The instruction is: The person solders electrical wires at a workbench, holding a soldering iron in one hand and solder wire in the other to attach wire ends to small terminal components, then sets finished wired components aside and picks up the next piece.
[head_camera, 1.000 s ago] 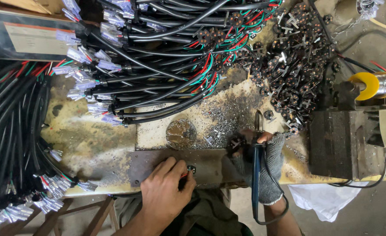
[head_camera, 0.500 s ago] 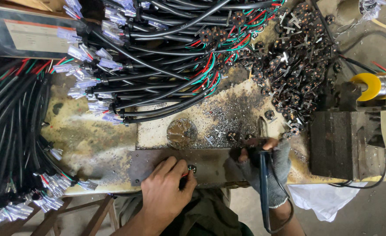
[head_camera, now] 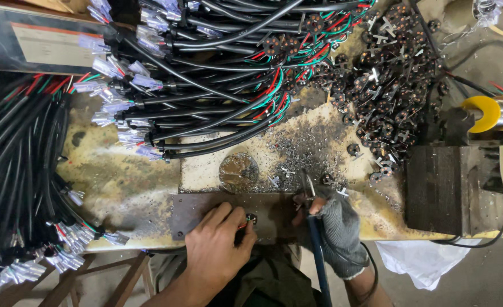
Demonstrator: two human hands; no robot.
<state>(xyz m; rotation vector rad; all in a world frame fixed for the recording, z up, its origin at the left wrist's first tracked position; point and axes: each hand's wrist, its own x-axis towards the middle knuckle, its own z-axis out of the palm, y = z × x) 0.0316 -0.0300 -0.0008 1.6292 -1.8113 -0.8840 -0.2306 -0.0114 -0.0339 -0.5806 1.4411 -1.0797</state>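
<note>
One head camera looked straight down, close over the workbench (head_camera: 120, 182). It caught both hands at the bottom edge (no second view).

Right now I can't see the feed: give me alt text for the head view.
The bare left hand holds a small round connector against a dark metal plate, while the gloved right hand holds a soldering iron, tip resting on the workbench beside it. Bundles of black cables and a heap of loose connectors lie beyond.

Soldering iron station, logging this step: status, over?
Left hand pinching small connector on metal plate. Gloved right hand gripping soldering iron. Loose connectors nearby, path unobstructed.
</note>
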